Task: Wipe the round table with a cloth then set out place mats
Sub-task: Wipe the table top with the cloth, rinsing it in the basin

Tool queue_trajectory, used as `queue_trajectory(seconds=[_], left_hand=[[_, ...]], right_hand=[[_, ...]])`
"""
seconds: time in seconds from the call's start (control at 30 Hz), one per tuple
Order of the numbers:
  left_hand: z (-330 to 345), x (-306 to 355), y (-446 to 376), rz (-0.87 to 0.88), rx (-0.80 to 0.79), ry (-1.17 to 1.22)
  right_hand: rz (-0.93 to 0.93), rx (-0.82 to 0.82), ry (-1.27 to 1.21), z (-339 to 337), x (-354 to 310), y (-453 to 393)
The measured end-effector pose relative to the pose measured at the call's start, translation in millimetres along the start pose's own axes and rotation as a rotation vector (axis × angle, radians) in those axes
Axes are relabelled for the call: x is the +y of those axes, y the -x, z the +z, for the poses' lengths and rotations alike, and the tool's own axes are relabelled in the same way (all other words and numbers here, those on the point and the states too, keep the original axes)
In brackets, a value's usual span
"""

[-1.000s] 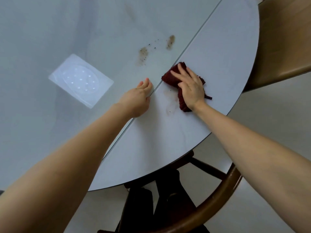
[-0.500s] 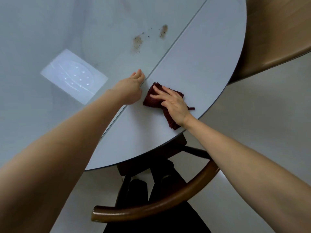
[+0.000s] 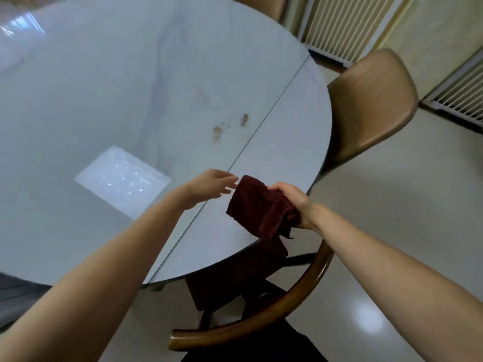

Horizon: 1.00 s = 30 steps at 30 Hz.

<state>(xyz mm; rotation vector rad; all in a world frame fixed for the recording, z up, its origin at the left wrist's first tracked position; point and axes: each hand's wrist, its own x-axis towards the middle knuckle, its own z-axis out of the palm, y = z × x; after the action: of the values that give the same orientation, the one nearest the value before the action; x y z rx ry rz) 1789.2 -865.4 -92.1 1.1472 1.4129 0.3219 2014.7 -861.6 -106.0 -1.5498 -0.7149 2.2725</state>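
- So the dark red cloth (image 3: 257,206) is up off the surface, bunched in the right hand (image 3: 294,202), hanging over the near right part of the round table (image 3: 104,87) close to its edge.
- Right hand has its fingers curled round the right end of the cloth, gripping it, with the rest of the fabric drooping down to the left in a loose fold.
- Left hand (image 3: 211,186) is just left of the cloth, fingers stretched out and relaxed, holding nothing. The fingertips (image 3: 234,178) come right up to the cloth's top corner; can't tell if they actually touch it.
- Table top is pale marble-look with grey veins, and a straight seam (image 3: 271,112) runs across it from the far right down to the near edge.
- Two brownish smudges (image 3: 230,126) with little specks between them sit just left of that seam, farther out than the hands.
- A bright rectangular reflection of a ceiling light (image 3: 122,182) shows on the glossy top, left of the left hand.
- Tan padded chair (image 3: 371,105) is tucked against the table's right side.
- Another chair with a curved dark wooden back rail (image 3: 261,321) is right at the near edge, below the hands.
- Far right there are white slatted panels (image 3: 339,24), and the floor (image 3: 392,218) is pale and shiny.
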Motion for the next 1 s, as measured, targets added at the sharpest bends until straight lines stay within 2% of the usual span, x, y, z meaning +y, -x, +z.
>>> queue_trajectory(seconds=[0.07, 0.13, 0.27, 0.43, 0.5, 0.63, 0.73, 0.83, 1.0], left_hand=[[3.4, 12.3, 11.0, 0.010, -0.046, 0.244], [2.6, 25.2, 18.5, 0.052, -0.042, 0.348], [-6.0, 42.1, 28.0, 0.144, 0.046, 0.318], [-10.8, 57.2, 25.3, 0.102, 0.287, 0.291], [-11.1, 59.5, 22.4, 0.103, 0.357, 0.325], [-4.6, 62.1, 17.8, 0.175, 0.427, 0.332], [-2.2, 65.3, 12.0, 0.194, 0.468, 0.333], [-2.6, 67.4, 5.8, 0.182, 0.498, 0.330], [-3.0, 67.1, -4.9, 0.127, 0.565, 0.265]], right_hand=[[-0.009, -0.006, -0.048, 6.6, -13.8, 7.1], [-0.028, -0.022, -0.057, 11.6, -29.5, 15.5], [-0.054, -0.062, -0.074, 20.2, -51.7, 25.1], [-0.067, -0.191, -0.271, 13.4, -63.0, 27.8], [-0.125, -0.235, -0.255, 13.9, -63.5, 29.4], [-0.268, -0.136, 0.015, 13.2, -59.5, 18.4], [-0.302, 0.020, -0.021, 8.8, -63.7, 8.0], [-0.319, 0.040, -0.063, -1.5, -67.0, 0.9], [-0.366, 0.106, 0.001, -9.4, -72.2, 1.5]])
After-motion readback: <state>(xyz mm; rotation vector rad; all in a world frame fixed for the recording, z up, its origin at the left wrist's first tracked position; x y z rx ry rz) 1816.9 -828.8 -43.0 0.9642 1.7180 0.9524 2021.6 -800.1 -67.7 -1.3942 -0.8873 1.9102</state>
